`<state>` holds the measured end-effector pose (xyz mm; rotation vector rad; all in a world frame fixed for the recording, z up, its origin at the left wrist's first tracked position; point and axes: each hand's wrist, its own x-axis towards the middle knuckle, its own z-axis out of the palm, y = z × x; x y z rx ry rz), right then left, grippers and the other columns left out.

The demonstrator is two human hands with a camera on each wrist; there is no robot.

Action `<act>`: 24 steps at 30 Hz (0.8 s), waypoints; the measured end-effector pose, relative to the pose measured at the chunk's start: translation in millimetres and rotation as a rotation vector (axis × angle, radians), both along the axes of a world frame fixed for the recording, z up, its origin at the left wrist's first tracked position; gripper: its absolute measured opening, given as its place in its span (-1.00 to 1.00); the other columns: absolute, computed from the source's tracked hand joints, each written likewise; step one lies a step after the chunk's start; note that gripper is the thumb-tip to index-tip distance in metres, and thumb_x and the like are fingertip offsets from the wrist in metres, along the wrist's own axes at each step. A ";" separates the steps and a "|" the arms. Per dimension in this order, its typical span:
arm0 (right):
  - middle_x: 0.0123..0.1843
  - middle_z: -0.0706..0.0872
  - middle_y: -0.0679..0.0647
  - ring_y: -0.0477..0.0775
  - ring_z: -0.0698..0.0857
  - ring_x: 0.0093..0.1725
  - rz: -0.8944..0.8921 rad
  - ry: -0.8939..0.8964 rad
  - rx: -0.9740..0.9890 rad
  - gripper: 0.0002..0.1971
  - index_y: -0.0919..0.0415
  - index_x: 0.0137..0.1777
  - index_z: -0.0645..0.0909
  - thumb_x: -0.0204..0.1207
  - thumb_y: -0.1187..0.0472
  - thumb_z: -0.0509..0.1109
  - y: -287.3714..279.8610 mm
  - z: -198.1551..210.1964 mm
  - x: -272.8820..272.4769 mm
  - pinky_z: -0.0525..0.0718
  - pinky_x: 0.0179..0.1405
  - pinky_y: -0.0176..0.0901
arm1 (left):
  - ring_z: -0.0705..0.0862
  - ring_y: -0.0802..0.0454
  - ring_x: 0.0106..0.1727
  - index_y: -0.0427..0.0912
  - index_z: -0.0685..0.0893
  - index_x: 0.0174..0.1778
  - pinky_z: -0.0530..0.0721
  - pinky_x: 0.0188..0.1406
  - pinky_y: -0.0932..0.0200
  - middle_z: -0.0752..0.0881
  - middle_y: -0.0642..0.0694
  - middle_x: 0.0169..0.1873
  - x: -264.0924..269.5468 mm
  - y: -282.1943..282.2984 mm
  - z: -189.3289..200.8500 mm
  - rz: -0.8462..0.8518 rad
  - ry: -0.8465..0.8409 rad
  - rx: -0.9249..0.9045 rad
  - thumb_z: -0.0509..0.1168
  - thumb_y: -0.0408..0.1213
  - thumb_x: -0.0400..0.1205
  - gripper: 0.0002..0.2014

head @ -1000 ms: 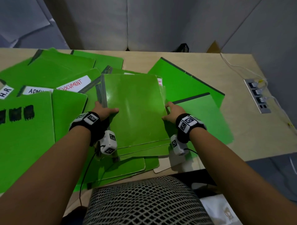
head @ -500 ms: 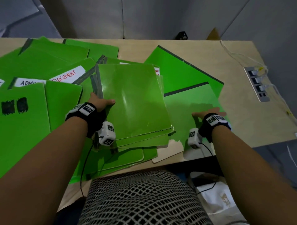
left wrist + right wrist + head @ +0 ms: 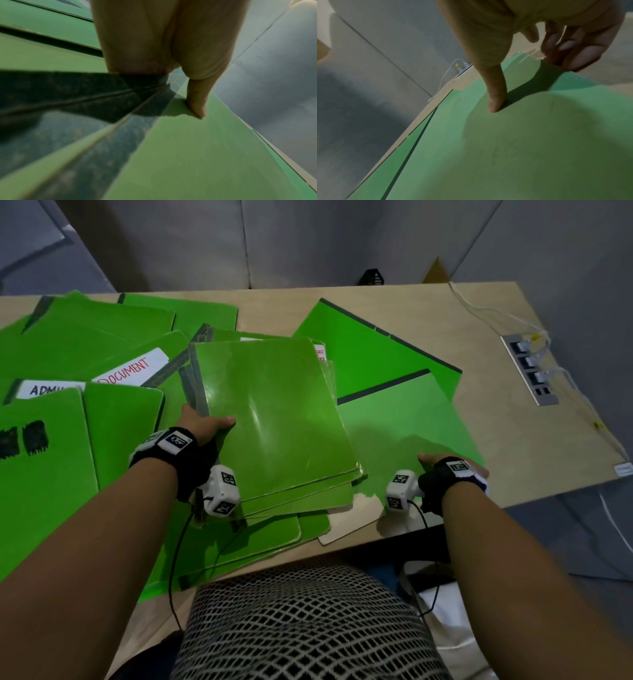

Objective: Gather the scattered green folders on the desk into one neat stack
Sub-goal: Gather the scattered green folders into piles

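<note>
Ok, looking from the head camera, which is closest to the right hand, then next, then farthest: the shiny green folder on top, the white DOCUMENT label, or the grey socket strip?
1. Shiny green plastic folder, just left of the right hand.
2. Grey socket strip, up by the desk's right edge.
3. White DOCUMENT label, far left, beyond the left hand.

On the desk before me, a stack of folders lies at centre, overlapping others beneath it at the near edge. My left hand is at its left edge. To its right lie two overlapping folders; my right hand rests on the nearer one. Further folders spread left and far left. A socket strip sits in the desk at far right.
</note>
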<state>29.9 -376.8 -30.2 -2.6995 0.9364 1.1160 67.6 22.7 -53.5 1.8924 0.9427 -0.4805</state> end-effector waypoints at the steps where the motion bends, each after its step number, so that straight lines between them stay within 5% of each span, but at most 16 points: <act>1: 0.70 0.15 0.21 0.40 0.46 0.46 -0.043 -0.038 0.025 -0.16 -0.48 0.47 0.34 0.25 0.20 0.51 -2.9 1.7 -4.0 0.58 0.33 0.19 | 0.49 -0.38 0.44 -0.25 0.07 0.64 0.52 0.38 -0.32 0.38 -0.36 0.52 -0.4 -0.2 -0.1 -0.001 -0.001 0.000 0.48 -0.10 0.51 -0.08; 5: 0.63 0.36 0.07 0.26 0.60 0.38 -0.137 -0.154 0.159 -0.20 -0.25 0.54 0.40 0.34 0.36 0.46 -17.6 5.7 -14.2 0.61 0.33 0.05 | 0.50 -0.38 0.43 -0.27 0.08 0.64 0.53 0.37 -0.33 0.40 -0.37 0.51 -0.8 -0.4 1.1 -0.013 0.002 0.009 0.50 -0.08 0.49 -0.06; 8: 0.59 0.43 0.16 0.35 0.66 0.26 -0.187 -0.249 0.290 -0.21 -0.10 0.55 0.41 0.33 0.49 0.37 -19.7 4.2 -11.0 0.69 0.24 0.22 | 0.47 -0.37 0.47 -0.32 0.07 0.65 0.50 0.41 -0.30 0.37 -0.37 0.54 -0.4 -0.7 3.2 -0.035 -0.001 0.045 0.49 -0.06 0.49 -0.05; 12: 0.59 0.41 0.20 0.37 0.58 0.40 -0.206 -0.313 0.325 -0.17 0.02 0.58 0.35 0.29 0.51 0.39 -14.9 1.9 -7.3 0.62 0.28 0.14 | 0.50 -0.39 0.44 -0.30 0.07 0.64 0.52 0.38 -0.33 0.40 -0.38 0.51 -1.0 -1.7 4.8 -0.022 -0.001 0.035 0.50 -0.06 0.48 -0.04; 15: 0.47 0.57 0.15 0.25 0.61 0.33 -0.539 -0.371 0.558 -0.70 0.18 0.11 0.68 0.38 0.42 0.39 -11.6 -5.6 11.9 0.56 0.36 0.07 | 0.48 -0.40 0.45 -0.32 0.08 0.64 0.51 0.39 -0.34 0.40 -0.38 0.52 -1.3 -3.5 7.6 0.004 -0.007 0.030 0.51 -0.09 0.47 -0.04; 17: 0.30 0.69 0.09 0.11 0.70 0.10 -0.769 -0.441 0.725 -0.89 0.22 -0.06 0.70 0.46 0.38 0.39 -9.8 -15.0 24.6 0.64 0.25 0.07 | 0.45 -0.40 0.47 -0.32 0.05 0.65 0.49 0.40 -0.35 0.37 -0.38 0.54 -1.7 -4.6 8.9 0.019 -0.011 0.024 0.51 -0.09 0.47 -0.02; 19: 0.06 0.75 0.10 0.10 0.70 -0.08 -0.847 -0.430 0.785 -0.82 0.28 0.08 0.65 0.49 0.35 0.42 -5.0 -19.2 28.0 0.65 0.17 0.09 | 0.45 -0.41 0.47 -0.30 0.05 0.65 0.49 0.40 -0.35 0.37 -0.38 0.54 -2.5 -6.1 10.3 0.033 -0.010 0.015 0.51 -0.11 0.48 -0.03; 21: 0.00 0.73 0.10 0.15 0.67 -0.04 -0.769 -0.380 0.708 -0.72 0.37 0.19 0.61 0.53 0.26 0.42 -2.1 -21.1 28.9 0.63 0.20 0.06 | 0.46 -0.40 0.46 -0.31 0.06 0.65 0.50 0.40 -0.34 0.39 -0.38 0.52 -2.4 -7.4 10.8 0.045 -0.007 0.012 0.51 -0.13 0.48 -0.04; 24: 0.35 0.60 0.25 0.24 0.66 0.21 -0.616 -0.440 0.541 -0.57 0.44 0.39 0.45 0.58 0.25 0.37 0.5 -13.4 39.1 0.63 0.16 -0.02 | 0.45 -0.40 0.48 -0.33 0.07 0.65 0.48 0.42 -0.32 0.38 -0.39 0.53 -0.9 -8.5 12.2 0.056 -0.013 0.015 0.51 -0.14 0.48 -0.04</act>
